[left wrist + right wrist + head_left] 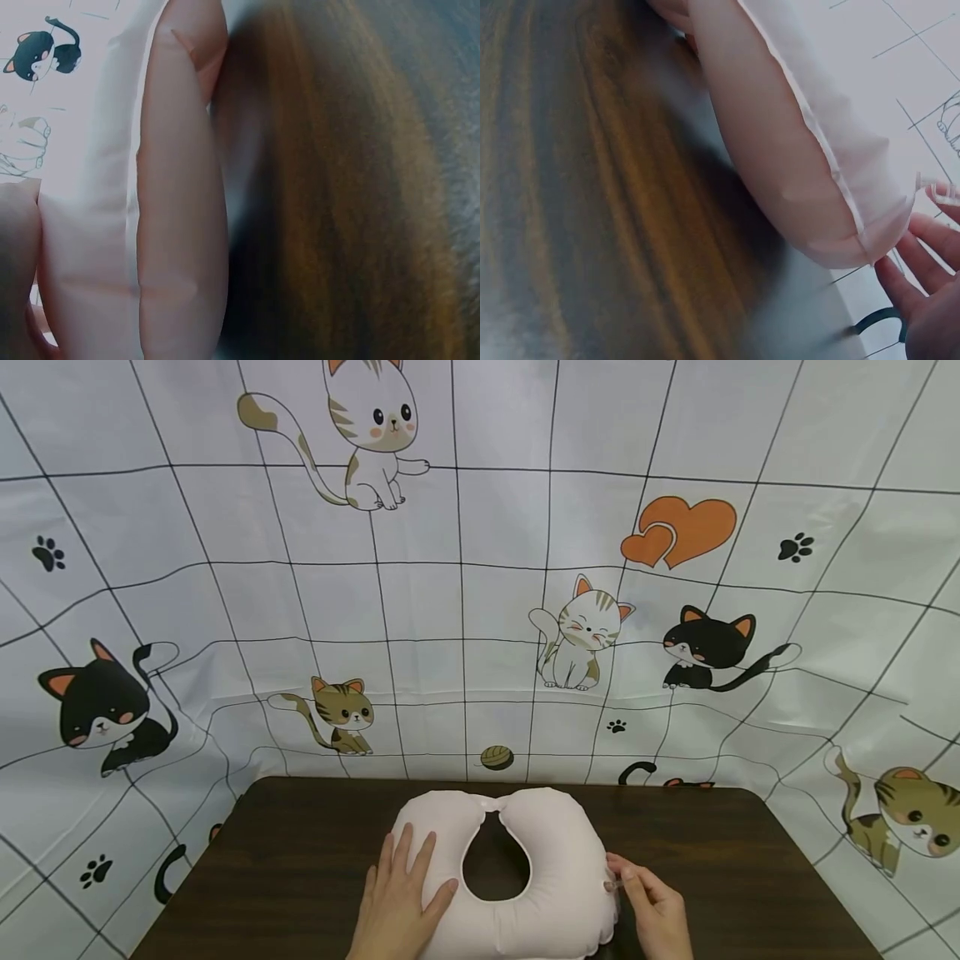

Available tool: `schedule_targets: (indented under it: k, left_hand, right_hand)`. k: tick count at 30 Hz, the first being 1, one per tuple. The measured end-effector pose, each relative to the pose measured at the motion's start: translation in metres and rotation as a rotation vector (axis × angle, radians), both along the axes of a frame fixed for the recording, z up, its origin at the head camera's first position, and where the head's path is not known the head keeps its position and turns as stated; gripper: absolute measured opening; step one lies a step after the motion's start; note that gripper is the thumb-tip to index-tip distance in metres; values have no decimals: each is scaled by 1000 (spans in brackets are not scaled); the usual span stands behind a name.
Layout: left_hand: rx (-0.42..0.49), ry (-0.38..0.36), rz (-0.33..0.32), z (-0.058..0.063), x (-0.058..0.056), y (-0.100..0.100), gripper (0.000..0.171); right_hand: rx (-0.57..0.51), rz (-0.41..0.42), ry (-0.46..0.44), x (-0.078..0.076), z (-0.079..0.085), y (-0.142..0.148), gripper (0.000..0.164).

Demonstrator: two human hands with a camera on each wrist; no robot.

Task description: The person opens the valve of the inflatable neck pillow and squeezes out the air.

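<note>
A pale pink inflatable neck pillow (558, 852), puffed up with air, lies on the dark wooden table with its teardrop opening showing the wood. My left hand (401, 893) rests on the pillow's left lobe, fingers spread and straight. At the right side, my right hand (654, 902) pinches the small clear air valve (928, 182) between thumb and fingers. Other fingertips of that hand touch the pillow's edge in the right wrist view. The left wrist view shows the pillow's seamed side (184, 195) close up, with only part of the left hand (16, 262) at the edge.
The brown table (292, 852) extends to both sides of the pillow, its rounded far corners near the backdrop. A white sheet (495, 610) with black grid lines, cartoon cats, paw prints and hearts hangs behind and around it.
</note>
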State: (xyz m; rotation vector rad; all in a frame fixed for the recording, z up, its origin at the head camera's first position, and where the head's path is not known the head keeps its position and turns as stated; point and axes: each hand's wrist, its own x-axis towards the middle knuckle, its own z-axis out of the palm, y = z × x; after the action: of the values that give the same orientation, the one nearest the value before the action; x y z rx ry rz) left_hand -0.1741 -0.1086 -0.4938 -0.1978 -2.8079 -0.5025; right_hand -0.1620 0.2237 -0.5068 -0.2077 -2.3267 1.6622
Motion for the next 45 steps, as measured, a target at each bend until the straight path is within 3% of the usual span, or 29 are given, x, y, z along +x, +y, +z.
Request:
schedule_targets:
  k: [4, 11, 14, 19, 23, 29, 35, 40, 45]
  left_hand:
    - [14, 2, -2, 2, -3, -3, 68]
    - [50, 149, -84, 20, -18, -1, 57]
    - [29, 176, -113, 27, -28, -1, 54]
    - [-17, 149, -150, 34, -50, 0, 49]
    - [-70, 91, -169, 36, -70, 0, 46]
    - [-171, 81, -169, 41, -94, 0, 44]
    - [-195, 83, -176, 42, -108, -1, 41]
    - [-179, -6, -165, 40, -114, 1, 45]
    - [-187, -61, -171, 42, -113, 8, 48]
  right_hand:
    - [-15, 57, 89, -6, 4, -4, 32]
    - [115, 130, 158, -19, 20, -6, 23]
    - [298, 165, 191, -27, 25, -9, 24]
    - [658, 199, 260, -40, 32, -17, 30]
    - [772, 214, 246, -51, 39, -26, 34]
    - [850, 266, 222, -75, 45, -37, 39]
    - [830, 302, 168, -97, 45, -44, 42]
    - [895, 307, 124, -111, 35, -51, 49]
    - [928, 311, 81, -114, 29, -60, 52]
